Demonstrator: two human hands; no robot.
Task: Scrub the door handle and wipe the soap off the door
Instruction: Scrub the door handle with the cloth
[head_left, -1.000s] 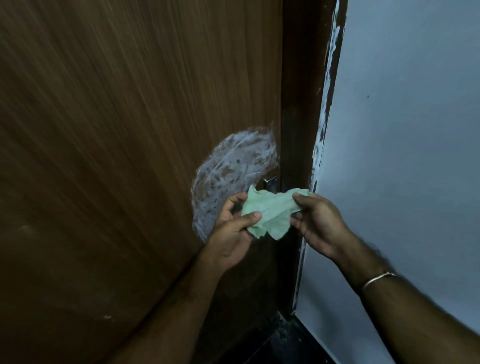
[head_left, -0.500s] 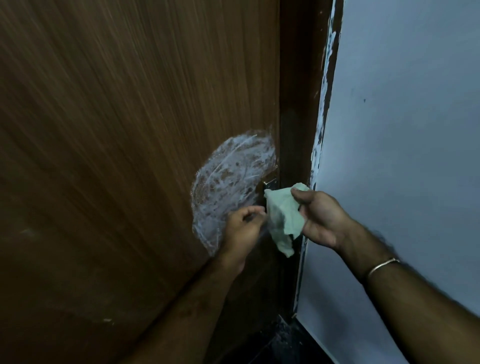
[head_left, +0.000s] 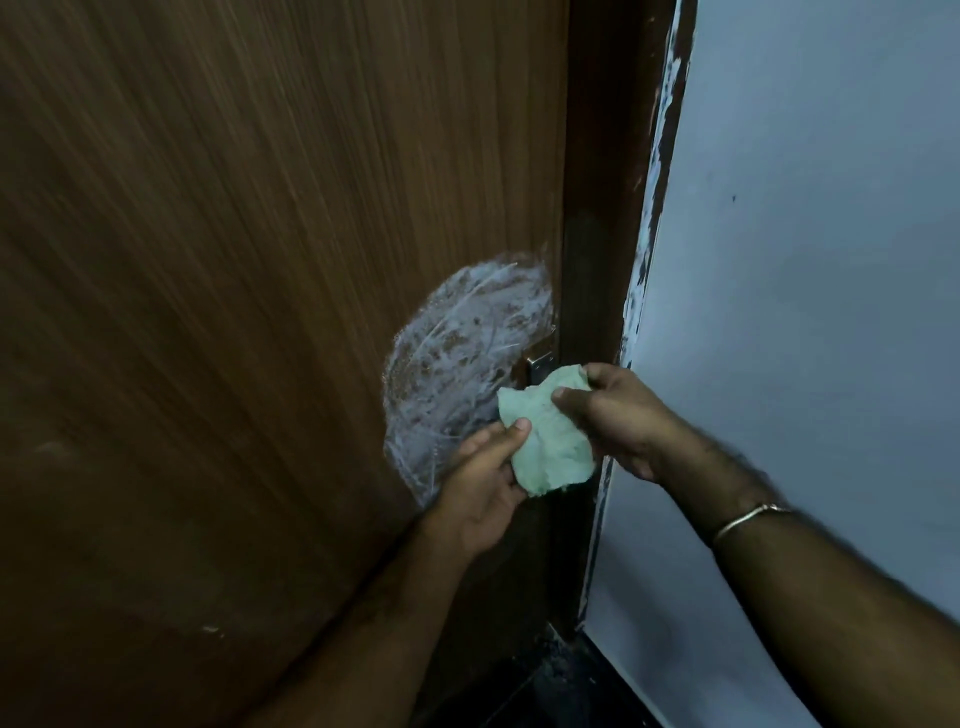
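A brown wooden door (head_left: 234, 260) carries a round patch of white soap foam (head_left: 457, 358) near its right edge. Only a corner of the metal door handle (head_left: 540, 359) shows beside the foam; the rest is hidden behind a pale green cloth (head_left: 550, 441). My left hand (head_left: 483, 488) grips the cloth's lower left edge with thumb and fingers. My right hand (head_left: 618, 415) pinches the cloth's upper right part, just below the handle. The cloth hangs bunched between both hands, in front of the door's edge.
A dark door frame (head_left: 602, 208) with chipped white paint runs down to the right of the door. A pale blue-grey wall (head_left: 831, 260) fills the right side. Dark floor (head_left: 561, 691) shows at the bottom. A thin bangle (head_left: 748, 518) circles my right wrist.
Half a second ago the cloth hung from my right hand alone while my left fingers were at the handle. Now my left hand has taken the cloth's lower edge again.
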